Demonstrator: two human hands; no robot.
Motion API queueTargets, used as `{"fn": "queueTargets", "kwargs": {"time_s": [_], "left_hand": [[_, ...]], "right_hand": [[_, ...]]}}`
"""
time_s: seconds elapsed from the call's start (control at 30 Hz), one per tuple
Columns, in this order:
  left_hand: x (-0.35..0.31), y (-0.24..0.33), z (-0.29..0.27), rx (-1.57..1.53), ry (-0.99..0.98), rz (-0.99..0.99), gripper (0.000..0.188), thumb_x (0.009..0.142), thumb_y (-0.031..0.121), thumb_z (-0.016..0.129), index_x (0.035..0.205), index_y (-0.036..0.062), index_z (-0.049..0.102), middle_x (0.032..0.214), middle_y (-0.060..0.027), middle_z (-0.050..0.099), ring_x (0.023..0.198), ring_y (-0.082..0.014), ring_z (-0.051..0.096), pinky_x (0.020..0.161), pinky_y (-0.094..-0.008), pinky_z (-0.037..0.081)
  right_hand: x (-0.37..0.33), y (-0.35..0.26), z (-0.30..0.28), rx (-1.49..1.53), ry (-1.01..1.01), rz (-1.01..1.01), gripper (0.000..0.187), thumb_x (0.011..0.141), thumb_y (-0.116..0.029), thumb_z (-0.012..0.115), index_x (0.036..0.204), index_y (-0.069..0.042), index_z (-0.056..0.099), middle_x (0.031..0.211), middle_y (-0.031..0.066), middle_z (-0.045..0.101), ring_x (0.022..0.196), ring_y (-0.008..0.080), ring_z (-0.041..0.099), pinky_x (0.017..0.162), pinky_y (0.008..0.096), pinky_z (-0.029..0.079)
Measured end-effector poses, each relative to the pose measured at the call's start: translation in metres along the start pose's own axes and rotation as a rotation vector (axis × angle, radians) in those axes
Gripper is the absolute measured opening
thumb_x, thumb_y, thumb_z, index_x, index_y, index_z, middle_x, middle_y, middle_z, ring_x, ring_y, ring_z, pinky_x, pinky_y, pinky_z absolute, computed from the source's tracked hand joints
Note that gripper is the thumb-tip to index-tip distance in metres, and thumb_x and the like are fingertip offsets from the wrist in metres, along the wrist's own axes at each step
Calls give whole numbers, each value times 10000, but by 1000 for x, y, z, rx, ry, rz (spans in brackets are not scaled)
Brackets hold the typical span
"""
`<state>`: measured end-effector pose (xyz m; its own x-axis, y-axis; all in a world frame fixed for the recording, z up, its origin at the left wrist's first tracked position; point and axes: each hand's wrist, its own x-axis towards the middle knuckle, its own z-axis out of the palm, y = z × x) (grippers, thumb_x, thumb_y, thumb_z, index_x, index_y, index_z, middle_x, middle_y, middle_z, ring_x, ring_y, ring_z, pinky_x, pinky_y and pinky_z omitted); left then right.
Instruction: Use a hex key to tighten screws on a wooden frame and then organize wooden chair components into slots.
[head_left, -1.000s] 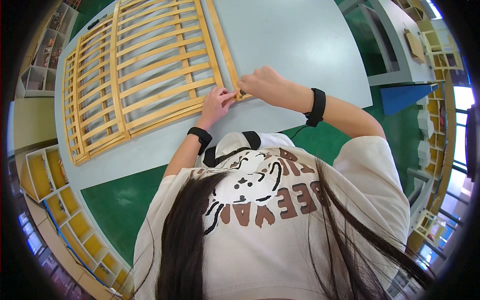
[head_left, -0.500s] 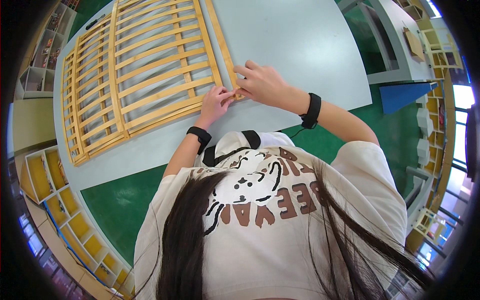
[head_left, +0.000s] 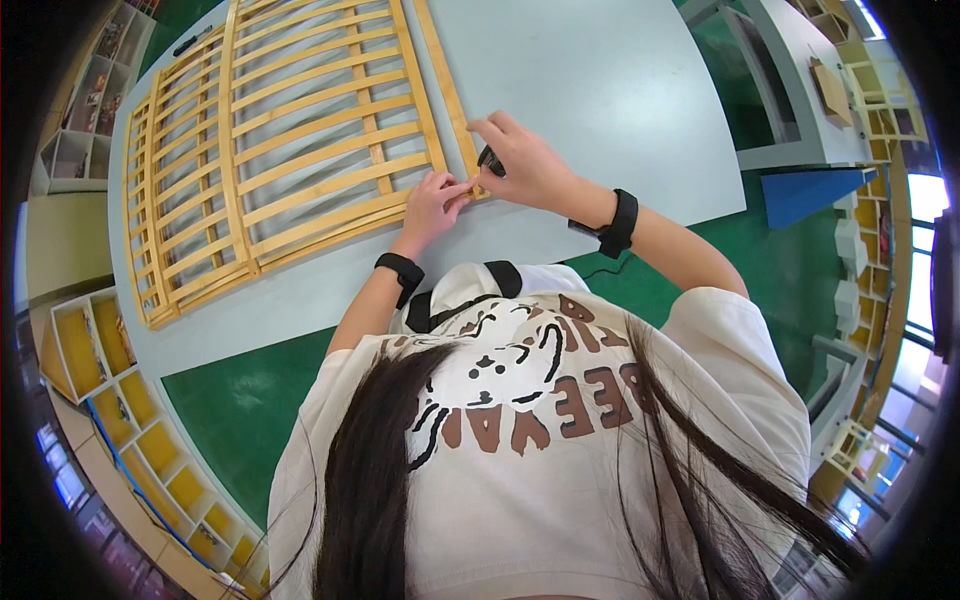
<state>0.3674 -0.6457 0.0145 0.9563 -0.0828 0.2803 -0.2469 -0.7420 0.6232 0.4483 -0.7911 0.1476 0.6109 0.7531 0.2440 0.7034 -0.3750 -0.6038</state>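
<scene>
A slatted wooden frame (head_left: 330,140) lies on the pale table, its crossbars running between long side pieces. Along its right side runs a separate wooden rail (head_left: 440,75), with a narrow gap between them. My left hand (head_left: 434,208) is at the near corner, fingers bent and pressed together at the rail's near end. My right hand (head_left: 530,168) curls around a black-handled screwdriver (head_left: 490,160) just above that same end. Its tip is hidden by my fingers, which almost meet those of my left hand. Any screw there is too small or covered to see.
A second dark hand tool (head_left: 192,42) lies on the table (head_left: 590,80) beyond the frame's far left. The table's curved edge passes near my body. A grey-white stand (head_left: 800,90) and a blue panel (head_left: 815,195) are at right; shelves (head_left: 150,425) line the left.
My right hand has turned and lifted slightly, so the black handle now shows in it. The wrist strap has rotated with it. My left hand stays at the corner.
</scene>
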Motion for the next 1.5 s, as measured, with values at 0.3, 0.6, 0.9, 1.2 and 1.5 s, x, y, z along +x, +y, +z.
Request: {"fn": "queueTargets", "kwargs": {"time_s": [0.3,0.6,0.9,1.2,1.5], "left_hand": [[-1,-2,2,-1,23,16,254,641,137,601,890,189,597,712,-3,478,698,-170,461,594,-293,383],[0,-2,2,6,17,9,251,639,128,600,883,187,598,716,-5,480,703,-172,462,598,-297,384],[-1,2,1,13,41,15,273,651,128,589,916,195,590,706,-6,478,692,-172,457,592,-292,385],[-1,5,0,14,61,1,313,643,105,585,936,213,583,694,1,467,685,-165,449,577,-288,379],[2,3,-1,-8,47,-34,300,625,104,593,905,213,598,691,3,476,688,-162,459,582,-287,386]], "right_hand": [[0,0,-3,-200,-132,0,229,654,-181,573,765,-26,446,670,122,447,516,315,478,448,371,385],[-2,-2,-1,-82,-120,-68,167,648,-141,563,720,-32,460,677,112,457,526,303,480,448,371,381],[-4,-1,-1,-27,-125,-83,132,645,-118,560,725,-41,489,688,95,463,534,287,487,455,356,386],[-3,3,-1,-28,-118,-119,124,646,-115,561,718,-45,488,695,79,470,512,267,482,449,340,385],[0,1,-6,41,-158,-91,219,655,-89,549,862,-58,485,768,87,476,541,269,503,479,344,412]]}}
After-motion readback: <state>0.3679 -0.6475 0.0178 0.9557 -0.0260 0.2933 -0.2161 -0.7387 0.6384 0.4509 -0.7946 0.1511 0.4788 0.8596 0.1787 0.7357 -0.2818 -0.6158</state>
